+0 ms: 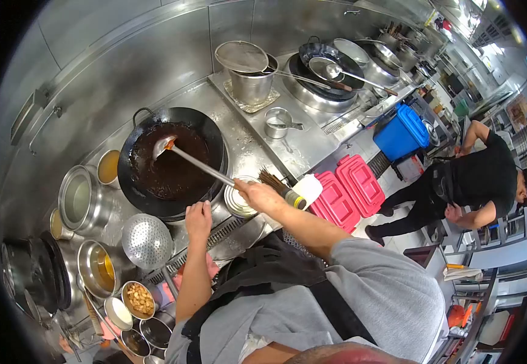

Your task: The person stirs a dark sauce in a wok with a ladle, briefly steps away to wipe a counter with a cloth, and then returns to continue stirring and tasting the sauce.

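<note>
A ladle [200,164] is gripped near its handle end by my right hand [262,197]. Its bowl rests in dark brown sauce [172,173] inside a large black wok [135,197]. My left hand [198,219] is closed at the wok's near rim; the fingertips are partly hidden. Left of that hand lies a perforated strainer [147,241]. Just beyond my right hand is a round metal can [239,200], beside a bamboo brush [272,181].
Metal pots [76,200] and a bowl of browned chunks [139,299] crowd the left. A second wok [312,48] stands far right. Pink-red bins [360,185] and a blue bin [402,133] are on the floor, near another person [476,176] bending over.
</note>
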Available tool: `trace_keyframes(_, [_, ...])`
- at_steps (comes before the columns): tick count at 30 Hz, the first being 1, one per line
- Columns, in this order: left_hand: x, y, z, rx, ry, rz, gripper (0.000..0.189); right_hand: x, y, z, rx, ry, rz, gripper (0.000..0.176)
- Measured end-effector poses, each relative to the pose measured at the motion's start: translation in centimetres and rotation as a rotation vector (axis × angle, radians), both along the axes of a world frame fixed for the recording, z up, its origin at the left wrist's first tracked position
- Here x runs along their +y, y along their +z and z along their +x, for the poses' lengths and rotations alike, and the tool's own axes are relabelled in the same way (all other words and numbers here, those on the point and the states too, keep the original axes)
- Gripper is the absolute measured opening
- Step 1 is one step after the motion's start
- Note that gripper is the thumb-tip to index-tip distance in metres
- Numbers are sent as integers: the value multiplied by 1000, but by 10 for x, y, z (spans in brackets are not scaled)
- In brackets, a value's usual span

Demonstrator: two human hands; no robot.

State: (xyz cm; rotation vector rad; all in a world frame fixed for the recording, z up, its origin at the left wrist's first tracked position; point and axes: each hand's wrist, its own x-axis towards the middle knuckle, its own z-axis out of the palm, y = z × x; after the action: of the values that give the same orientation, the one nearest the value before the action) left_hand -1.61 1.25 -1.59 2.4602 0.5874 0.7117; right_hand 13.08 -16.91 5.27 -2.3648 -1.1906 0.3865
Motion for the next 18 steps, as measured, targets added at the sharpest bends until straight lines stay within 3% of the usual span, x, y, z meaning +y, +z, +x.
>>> trace_keyframes(3, [-1, 2, 1, -4, 5, 21, 27, -29, 2, 23, -76, -1, 59, 41])
trace_keyframes(8, [-2, 6, -1, -19, 8, -18, 27, -97, 70, 30, -11, -1, 128, 42])
trace_keyframes(13, [-3, 4, 0, -24, 40, -18, 27, -127, 111, 5, 21, 45, -42, 40])
trace_keyframes(18, [-2, -1, 1, -110, 13, 1, 24, -107, 75, -22, 126, 70, 5, 42])
